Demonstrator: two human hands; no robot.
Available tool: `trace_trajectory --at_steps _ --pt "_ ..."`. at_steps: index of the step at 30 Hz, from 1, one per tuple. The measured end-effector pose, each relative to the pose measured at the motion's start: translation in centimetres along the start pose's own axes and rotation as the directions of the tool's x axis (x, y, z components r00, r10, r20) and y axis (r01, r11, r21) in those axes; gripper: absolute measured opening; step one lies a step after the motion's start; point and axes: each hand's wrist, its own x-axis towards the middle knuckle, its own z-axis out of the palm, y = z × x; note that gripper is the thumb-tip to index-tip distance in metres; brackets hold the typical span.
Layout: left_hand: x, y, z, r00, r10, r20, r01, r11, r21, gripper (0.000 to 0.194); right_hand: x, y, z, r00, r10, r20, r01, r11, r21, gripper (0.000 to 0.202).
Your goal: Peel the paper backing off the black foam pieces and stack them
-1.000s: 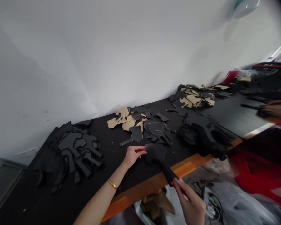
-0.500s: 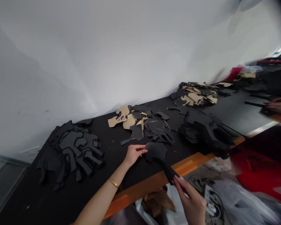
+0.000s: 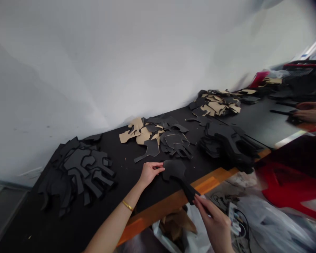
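Note:
A flat black cut-out piece [image 3: 176,170], wide at one end with a long narrow tail, is held between my two hands over the table's front edge. My left hand [image 3: 150,173], with a gold bangle on the wrist, pinches the wide end's left corner. The tail's tip is gripped by the fingers of my right hand [image 3: 213,218]. Just behind lies a loose pile of thin black and tan cut-outs [image 3: 173,138]. To the left is a heap of thicker black cut-outs [image 3: 86,168]; another black stack [image 3: 223,142] stands to the right.
A black table [image 3: 137,189] with a wooden front edge [image 3: 160,205] runs along a white wall. Farther right are a black-and-tan pile [image 3: 218,103] and another person's hands [image 3: 310,112] holding a dark piece. Below sit a lined bin [image 3: 197,228], a power strip [image 3: 234,219] and a red stool [image 3: 284,189].
The view has shifted slightly, so the piles on the table appear a little farther left. Both my hands keep their grip on the black piece, which has hardly moved.

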Motion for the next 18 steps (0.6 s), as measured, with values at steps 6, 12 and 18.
trace_trajectory --at_steps 6,12,18 --pt "0.1 0.1 -0.1 1.0 -0.007 0.017 0.006 0.999 0.035 0.035 0.5 -0.7 -0.2 0.996 0.072 0.055 -0.073 0.997 0.029 0.018" --pt "0.2 0.1 -0.2 1.0 0.0 0.022 -0.001 0.998 0.065 0.037 1.1 -0.4 -0.2 0.987 0.126 0.103 -0.124 0.992 -0.029 0.027" --pt "0.2 0.2 -0.2 0.999 -0.021 0.037 0.019 0.997 0.07 0.04 2.5 -0.4 -1.0 0.986 0.046 0.158 -0.012 0.978 -0.207 0.029"
